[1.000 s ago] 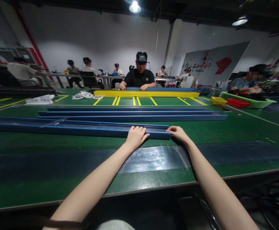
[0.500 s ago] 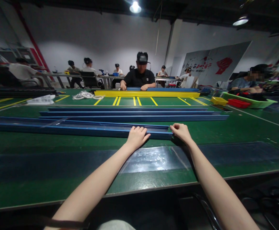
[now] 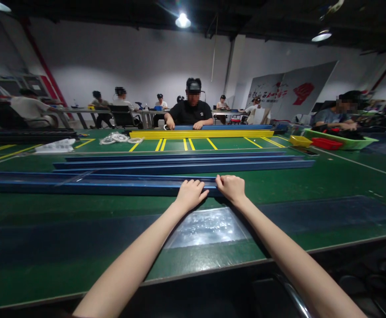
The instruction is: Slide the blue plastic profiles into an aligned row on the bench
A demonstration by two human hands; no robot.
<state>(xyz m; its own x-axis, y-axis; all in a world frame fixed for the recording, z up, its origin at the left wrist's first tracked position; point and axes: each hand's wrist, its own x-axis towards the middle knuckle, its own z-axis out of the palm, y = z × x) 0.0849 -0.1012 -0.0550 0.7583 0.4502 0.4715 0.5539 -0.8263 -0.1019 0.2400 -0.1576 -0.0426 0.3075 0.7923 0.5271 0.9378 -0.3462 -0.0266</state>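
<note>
A long blue channel strip point(image 3: 129, 189) lies across the green table before me, its right end under my hands. My left hand point(image 3: 191, 194) grips the strip near that end, fingers over its top and thumb along the near side. Just to the right, my right hand point(image 3: 231, 187) is closed in a fist against the strip's end. Its curled fingers hide whatever they hold. A clear plastic piece point(image 3: 80, 176) lies across the strip farther left. Behind it rest more blue strips point(image 3: 212, 168), roughly parallel.
A flat clear plastic sheet point(image 3: 209, 227) lies along the table's near edge. Farther off are a yellow strip point(image 3: 199, 134), coiled white tubing point(image 3: 115, 138), a yellow tray point(image 3: 300, 141), a red tray point(image 3: 327, 143) and a green basin point(image 3: 361, 142). A co-worker point(image 3: 193, 106) sits opposite.
My right hand has moved left from just beyond the strip's end onto it, closing from a pinch to a fist. My left hand stays on the strip. The view has tilted slightly up.
</note>
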